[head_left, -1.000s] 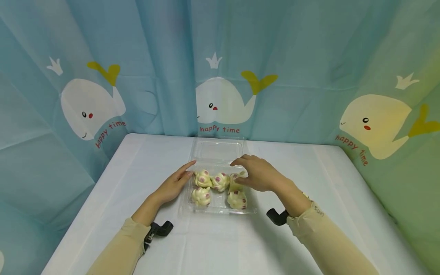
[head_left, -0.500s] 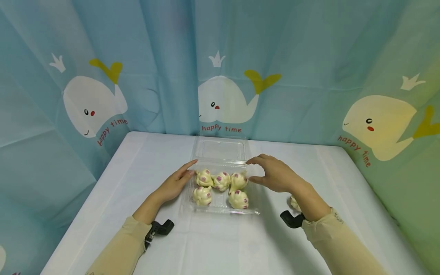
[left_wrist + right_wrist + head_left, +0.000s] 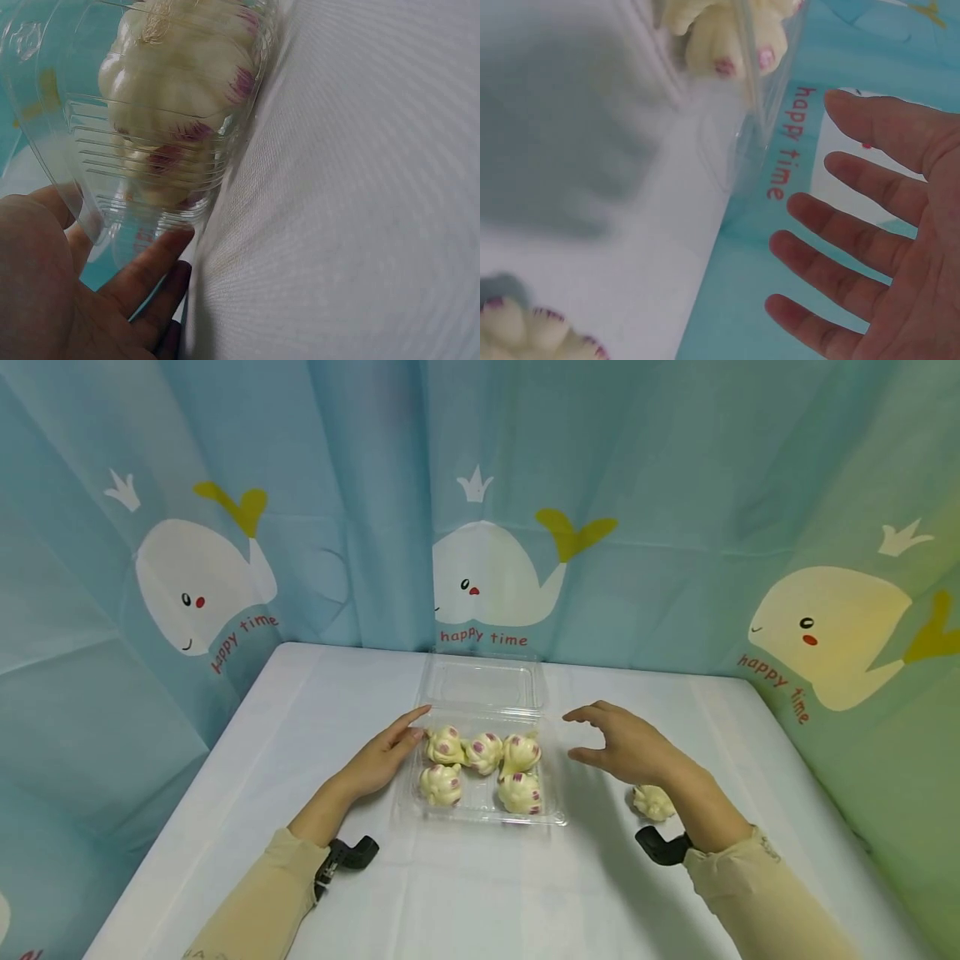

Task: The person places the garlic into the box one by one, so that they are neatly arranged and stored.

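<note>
A clear plastic clamshell box (image 3: 480,817) lies on the table with its lid (image 3: 482,685) folded back. Inside it are several pale garlic bulbs with purple patches, three in the back row, such as the middle bulb (image 3: 483,753), and two in front. My left hand (image 3: 377,763) rests at the box's left side, fingers extended; in the left wrist view its fingertips (image 3: 176,238) meet the ribbed plastic wall. My right hand (image 3: 626,745) hovers right of the box, fingers spread and holding nothing. One more garlic bulb (image 3: 653,802) lies on the table below the right wrist.
The white-covered table (image 3: 480,893) runs back to a blue curtain (image 3: 360,527) printed with whales. Black wrist mounts (image 3: 662,846) stick out from both forearms.
My right hand has moved off the box to the right, fingers spread. The bulb on the table at the right has come into view from behind the forearm. My left hand stays put.
</note>
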The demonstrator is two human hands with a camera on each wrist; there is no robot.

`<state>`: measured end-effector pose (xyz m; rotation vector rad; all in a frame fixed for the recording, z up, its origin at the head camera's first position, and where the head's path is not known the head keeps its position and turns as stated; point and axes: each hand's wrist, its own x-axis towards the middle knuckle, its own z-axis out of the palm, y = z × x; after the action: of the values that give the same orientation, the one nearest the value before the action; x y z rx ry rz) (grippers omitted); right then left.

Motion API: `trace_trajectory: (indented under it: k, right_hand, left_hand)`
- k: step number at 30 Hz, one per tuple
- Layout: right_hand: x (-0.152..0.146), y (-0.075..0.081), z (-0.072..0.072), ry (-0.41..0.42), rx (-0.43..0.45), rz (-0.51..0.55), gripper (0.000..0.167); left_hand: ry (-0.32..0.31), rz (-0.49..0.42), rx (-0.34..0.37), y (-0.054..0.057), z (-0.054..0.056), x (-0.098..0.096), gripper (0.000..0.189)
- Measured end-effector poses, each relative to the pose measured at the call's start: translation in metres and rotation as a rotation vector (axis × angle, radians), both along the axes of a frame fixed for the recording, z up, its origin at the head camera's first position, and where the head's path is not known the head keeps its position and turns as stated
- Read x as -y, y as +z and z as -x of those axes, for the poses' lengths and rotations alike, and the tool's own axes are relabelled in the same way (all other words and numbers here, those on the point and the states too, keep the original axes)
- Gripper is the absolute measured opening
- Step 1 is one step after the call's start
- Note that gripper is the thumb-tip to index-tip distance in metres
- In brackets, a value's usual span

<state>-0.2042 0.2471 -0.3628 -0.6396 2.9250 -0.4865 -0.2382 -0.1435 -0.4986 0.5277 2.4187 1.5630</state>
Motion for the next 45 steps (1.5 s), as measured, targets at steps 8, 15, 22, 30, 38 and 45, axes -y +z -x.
trace_trajectory:
  k: [8, 15, 22, 30, 38, 45]
  right_hand:
    - [-0.02, -0.002, -0.006, -0.027, 0.002, -0.014, 0.05]
    - [-0.036, -0.003, -0.012, -0.031, 0.008, -0.028, 0.05]
    - [-0.054, -0.008, -0.016, -0.044, 0.046, -0.034, 0.052]
    - [-0.07, -0.014, -0.02, -0.077, 0.139, -0.046, 0.059]
    - [-0.085, -0.017, -0.027, -0.112, 0.192, -0.047, 0.059]
    - [-0.096, -0.021, -0.029, -0.12, 0.233, -0.038, 0.057]
  left_hand:
    - [-0.003, -0.014, 0.014, 0.0, -0.001, 0.0, 0.052]
    - [-0.004, -0.013, 0.01, -0.002, 0.001, -0.003, 0.051]
    - [-0.009, -0.007, 0.008, -0.002, 0.001, -0.005, 0.052]
    - [0.0, 0.01, 0.008, -0.001, 0.0, -0.002, 0.055]
    - [0.007, 0.005, 0.012, 0.0, -0.001, 0.0, 0.057]
    - [0.001, -0.012, 0.013, 0.001, 0.0, -0.001, 0.054]
